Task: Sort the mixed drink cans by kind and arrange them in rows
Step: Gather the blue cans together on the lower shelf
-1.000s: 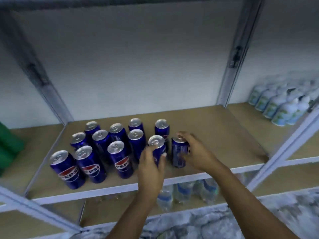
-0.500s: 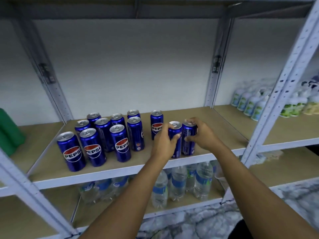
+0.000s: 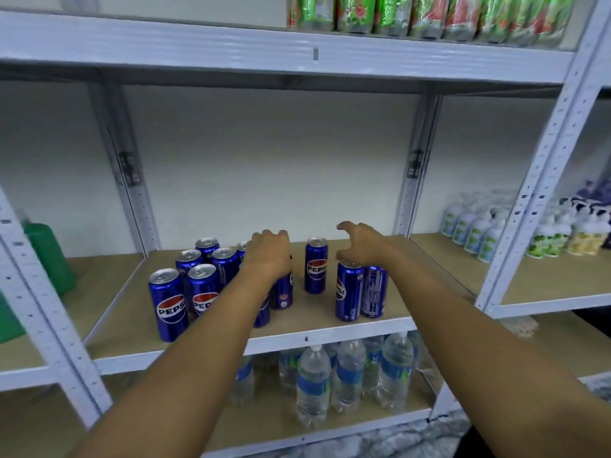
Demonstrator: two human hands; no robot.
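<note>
Several blue Pepsi cans stand grouped on the left half of the wooden shelf. My left hand reaches into this group, its fingers curled over the top of one can whose lid is hidden. A single Pepsi can stands apart in the middle. To its right, two cans stand side by side near the front edge, one turned with its label away. My right hand hovers just above these two with fingers spread and loosely bent, holding nothing.
White metal uprights frame the shelf bay. Water bottles fill the shelf below. Green and red packs sit on the shelf above. White bottles stand in the right bay, and a green container at the left.
Both hands let go of the two right-hand cans. My left hand moved left onto a can in the group, and my right hand lifted above the pair. The camera view tilted upward.
</note>
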